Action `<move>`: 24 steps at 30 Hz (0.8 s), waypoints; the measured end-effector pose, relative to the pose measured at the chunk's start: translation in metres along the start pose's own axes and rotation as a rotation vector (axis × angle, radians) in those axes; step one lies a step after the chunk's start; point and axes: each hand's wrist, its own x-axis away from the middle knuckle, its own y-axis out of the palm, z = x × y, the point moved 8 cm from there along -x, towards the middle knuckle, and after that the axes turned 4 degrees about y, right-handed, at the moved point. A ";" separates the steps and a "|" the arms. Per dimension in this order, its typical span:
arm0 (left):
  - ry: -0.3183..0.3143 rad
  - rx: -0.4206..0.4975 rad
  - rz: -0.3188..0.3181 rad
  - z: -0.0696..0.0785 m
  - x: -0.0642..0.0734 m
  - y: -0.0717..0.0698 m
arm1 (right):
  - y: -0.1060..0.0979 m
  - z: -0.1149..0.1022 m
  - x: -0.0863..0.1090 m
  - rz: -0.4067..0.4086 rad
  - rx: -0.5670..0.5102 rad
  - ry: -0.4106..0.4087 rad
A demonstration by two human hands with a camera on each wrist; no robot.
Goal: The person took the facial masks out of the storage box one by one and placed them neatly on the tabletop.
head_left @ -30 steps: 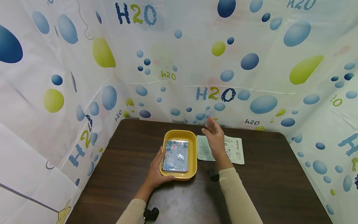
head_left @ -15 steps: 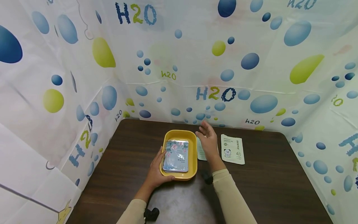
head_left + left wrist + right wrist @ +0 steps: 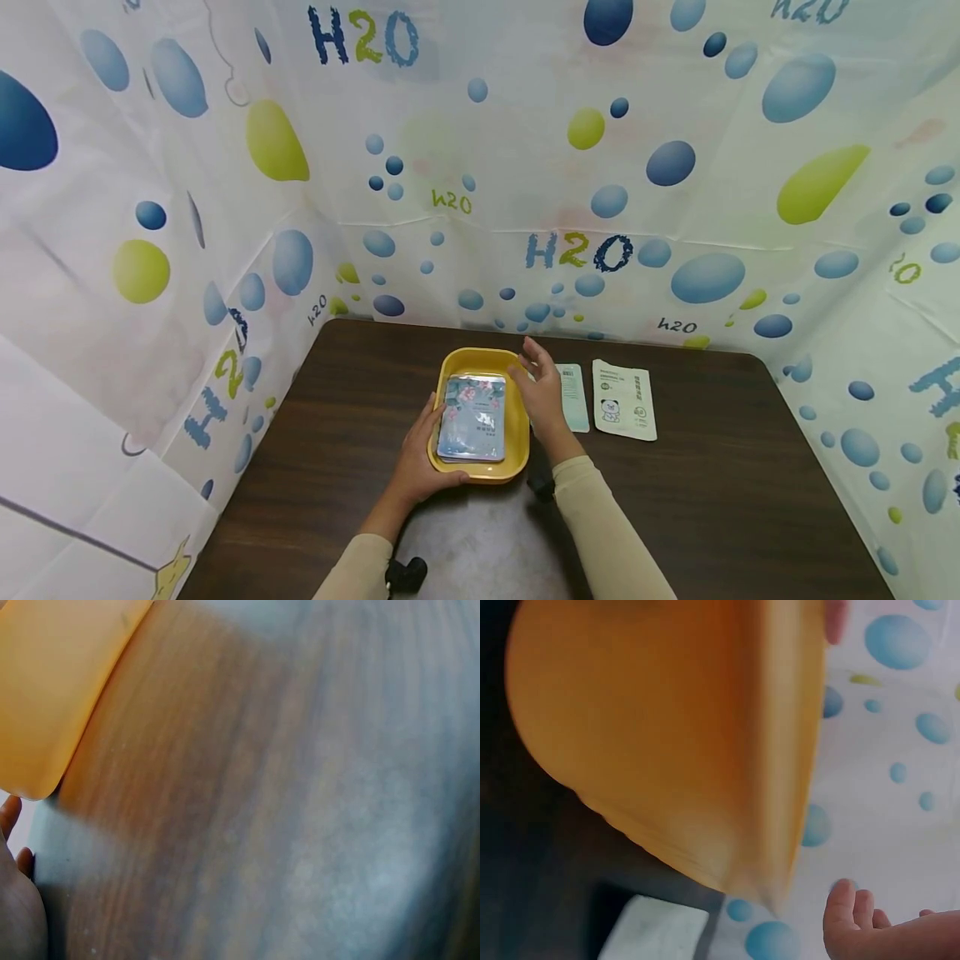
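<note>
In the head view a yellow tray (image 3: pixel 517 454) stands on the table, with a blue sachet printed with pink flowers (image 3: pixel 468 429) lying in it. Another sachet edge seems to show beneath. My left hand (image 3: pixel 414 468) holds the tray's near-left corner, fingers at the left rim and thumb along the front. My right hand (image 3: pixel 543 402), fingers loosely bent and holding nothing, is at the tray's right rim; contact is unclear. In the right wrist view the tray (image 3: pixel 645 735) looms large beside my right hand (image 3: pixel 877 930). Part of my left hand (image 3: pixel 21 911) shows in the left wrist view.
To the tray's right lie a pale green sachet (image 3: pixel 574 400), partly behind my right hand, and a white sachet with a cartoon bear (image 3: pixel 625 404). Dark wooden table (image 3: pixel 712 483). A bubble-printed sheet (image 3: pixel 495 167) hangs behind it and at both sides.
My right hand has moved left and slightly nearer, from over the sachets to the tray's right rim, uncovering more of them. My left hand and the tray stay in place.
</note>
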 end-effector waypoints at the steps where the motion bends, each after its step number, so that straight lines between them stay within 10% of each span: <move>1: 0.003 -0.001 0.000 0.000 0.000 0.000 | 0.001 0.004 0.000 -0.003 0.000 0.010; 24: 0.041 -0.003 0.018 0.003 -0.001 -0.001 | 0.028 0.048 0.002 -0.048 -0.011 0.126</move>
